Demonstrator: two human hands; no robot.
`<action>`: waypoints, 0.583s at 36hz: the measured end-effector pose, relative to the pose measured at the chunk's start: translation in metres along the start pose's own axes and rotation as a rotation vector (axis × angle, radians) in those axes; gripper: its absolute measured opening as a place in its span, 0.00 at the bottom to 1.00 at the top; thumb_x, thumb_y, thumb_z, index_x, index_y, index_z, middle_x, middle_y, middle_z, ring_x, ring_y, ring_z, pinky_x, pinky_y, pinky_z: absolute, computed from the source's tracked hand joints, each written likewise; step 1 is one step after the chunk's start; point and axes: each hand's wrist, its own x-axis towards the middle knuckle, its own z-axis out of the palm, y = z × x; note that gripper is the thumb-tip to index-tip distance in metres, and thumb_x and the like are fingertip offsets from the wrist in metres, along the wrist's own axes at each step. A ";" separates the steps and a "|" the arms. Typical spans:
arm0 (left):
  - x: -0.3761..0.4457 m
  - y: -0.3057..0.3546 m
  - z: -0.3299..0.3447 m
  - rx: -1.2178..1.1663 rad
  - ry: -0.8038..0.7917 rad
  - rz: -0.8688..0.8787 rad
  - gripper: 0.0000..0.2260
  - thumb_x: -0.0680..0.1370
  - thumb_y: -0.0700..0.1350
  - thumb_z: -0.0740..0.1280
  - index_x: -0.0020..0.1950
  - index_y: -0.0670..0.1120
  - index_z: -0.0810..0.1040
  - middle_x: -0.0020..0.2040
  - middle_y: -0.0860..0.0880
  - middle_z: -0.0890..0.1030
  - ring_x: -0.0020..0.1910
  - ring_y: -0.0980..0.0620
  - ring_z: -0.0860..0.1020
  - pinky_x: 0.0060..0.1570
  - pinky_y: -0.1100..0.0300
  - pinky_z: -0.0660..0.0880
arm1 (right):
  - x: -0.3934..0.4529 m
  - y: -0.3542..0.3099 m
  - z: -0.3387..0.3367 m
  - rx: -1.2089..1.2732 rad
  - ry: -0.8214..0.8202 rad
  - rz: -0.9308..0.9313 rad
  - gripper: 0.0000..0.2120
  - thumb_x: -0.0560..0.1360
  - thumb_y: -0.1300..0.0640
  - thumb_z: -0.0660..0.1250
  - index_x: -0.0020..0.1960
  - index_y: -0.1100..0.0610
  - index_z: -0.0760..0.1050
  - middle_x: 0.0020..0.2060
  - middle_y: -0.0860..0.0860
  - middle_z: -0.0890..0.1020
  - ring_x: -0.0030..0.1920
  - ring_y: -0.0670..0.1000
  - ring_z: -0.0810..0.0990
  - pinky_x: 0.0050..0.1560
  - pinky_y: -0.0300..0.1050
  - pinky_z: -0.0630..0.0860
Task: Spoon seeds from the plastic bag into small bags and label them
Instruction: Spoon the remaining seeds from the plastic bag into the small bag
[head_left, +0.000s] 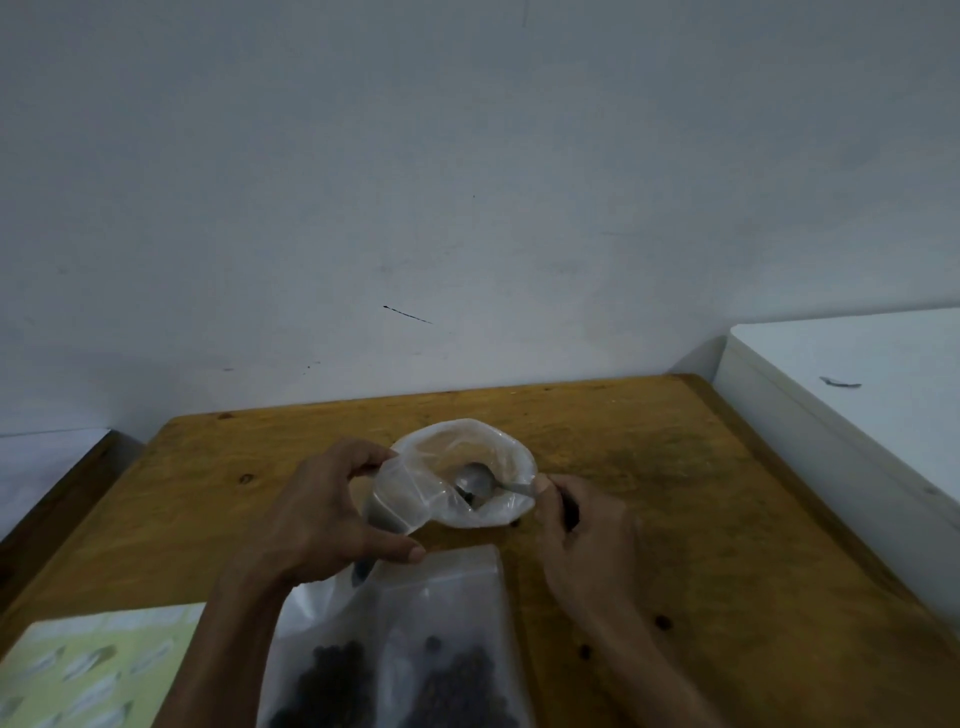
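The left hand (317, 514) pinched the small bag (400, 493) open while the right hand (576, 525) gripped the spoon (475, 480), which needed a slow, level tip

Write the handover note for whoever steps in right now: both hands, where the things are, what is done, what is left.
Left hand: holds a small bag open by its mouth, beside the plastic bag.
Right hand: grips the spoon by its handle; the bowl sits inside the plastic bag's open mouth.
Near edge of the table: filled bags with dark seeds inside. A few loose seeds lie on the wood at right. A sheet of labels lies at near left.
Done: some bags filled.
Left: fill the small bag in hand; labelling cannot be judged from here.
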 end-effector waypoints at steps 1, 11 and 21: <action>0.000 -0.002 -0.001 0.006 -0.014 -0.006 0.41 0.54 0.53 0.85 0.64 0.55 0.73 0.58 0.58 0.75 0.60 0.56 0.74 0.55 0.61 0.73 | 0.000 -0.001 0.000 0.001 0.005 -0.058 0.05 0.79 0.59 0.68 0.49 0.52 0.82 0.34 0.43 0.80 0.33 0.39 0.76 0.31 0.29 0.68; 0.002 -0.012 -0.005 -0.023 -0.103 -0.008 0.39 0.55 0.51 0.85 0.63 0.56 0.73 0.61 0.56 0.77 0.63 0.55 0.75 0.63 0.56 0.75 | 0.005 -0.004 0.006 -0.056 -0.281 -0.420 0.09 0.78 0.60 0.67 0.56 0.57 0.83 0.41 0.50 0.79 0.36 0.48 0.78 0.31 0.43 0.77; 0.005 -0.015 -0.007 -0.066 -0.125 -0.023 0.42 0.51 0.57 0.85 0.63 0.53 0.76 0.59 0.56 0.79 0.60 0.55 0.77 0.61 0.52 0.78 | 0.023 -0.011 0.006 -0.002 -0.352 -0.388 0.06 0.76 0.60 0.70 0.51 0.57 0.84 0.42 0.50 0.81 0.40 0.41 0.75 0.42 0.25 0.67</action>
